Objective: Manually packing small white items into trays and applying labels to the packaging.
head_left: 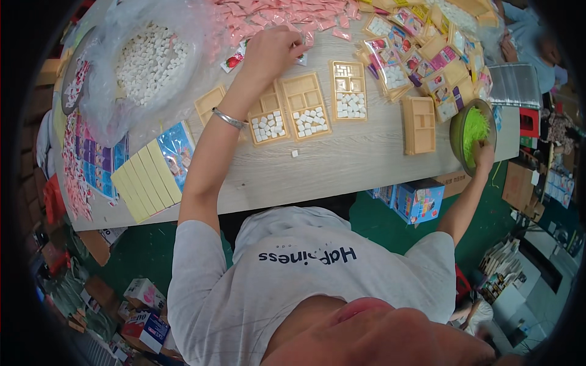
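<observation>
A wooden table [262, 183] with a pale, grained top stands over a green floor [137, 244]. At the far right, beyond the table's edge, is another person in pale blue clothing [526, 38]. Nearer on that side sit a clear plastic container [514, 86], a red crate [529, 122] and a brown cardboard box [519, 182]. Below the table's near edge, toward the right, is a blue printed box [419, 202]. At the near right a loose stack of papers [500, 266] leans unevenly beside a grey surface [519, 296]. At the near left, a white and pink carton [145, 294] stands just beside a blue, white and red one [145, 329]. Something red [53, 198] hangs farther left, its kind unclear.
</observation>
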{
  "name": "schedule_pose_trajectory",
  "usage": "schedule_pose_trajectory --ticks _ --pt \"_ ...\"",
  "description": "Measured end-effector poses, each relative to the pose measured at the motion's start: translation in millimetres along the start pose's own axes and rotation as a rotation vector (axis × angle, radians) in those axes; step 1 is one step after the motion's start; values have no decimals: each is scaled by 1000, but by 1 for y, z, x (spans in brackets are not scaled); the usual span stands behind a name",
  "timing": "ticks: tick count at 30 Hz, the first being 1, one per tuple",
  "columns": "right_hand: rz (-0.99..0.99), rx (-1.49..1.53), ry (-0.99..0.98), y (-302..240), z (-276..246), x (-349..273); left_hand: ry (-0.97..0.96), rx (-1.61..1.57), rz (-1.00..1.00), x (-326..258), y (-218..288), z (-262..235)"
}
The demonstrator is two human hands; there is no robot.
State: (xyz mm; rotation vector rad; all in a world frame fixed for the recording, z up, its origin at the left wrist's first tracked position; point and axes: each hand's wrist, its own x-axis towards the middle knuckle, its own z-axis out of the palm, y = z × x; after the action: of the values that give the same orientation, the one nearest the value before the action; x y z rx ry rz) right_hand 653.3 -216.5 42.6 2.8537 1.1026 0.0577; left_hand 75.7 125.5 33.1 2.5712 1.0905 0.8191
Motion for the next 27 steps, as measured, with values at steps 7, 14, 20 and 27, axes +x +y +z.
schedule_pose_trajectory --ticks 7,14,20,27 --pt "190 -221 0 -3 -8 -9 -748 -135 -127 -107 96 -70" --pt "-710 694 253 -270 -93 -50 -261 -159 -158 -196 110 -17" --pt "-1126 126 482 -443 -24 -35 46 -225 -145 -150 80 -49" --pt "-1133 -39 468 -459 -5 -31 27 -29 -104 -127 5 -33"
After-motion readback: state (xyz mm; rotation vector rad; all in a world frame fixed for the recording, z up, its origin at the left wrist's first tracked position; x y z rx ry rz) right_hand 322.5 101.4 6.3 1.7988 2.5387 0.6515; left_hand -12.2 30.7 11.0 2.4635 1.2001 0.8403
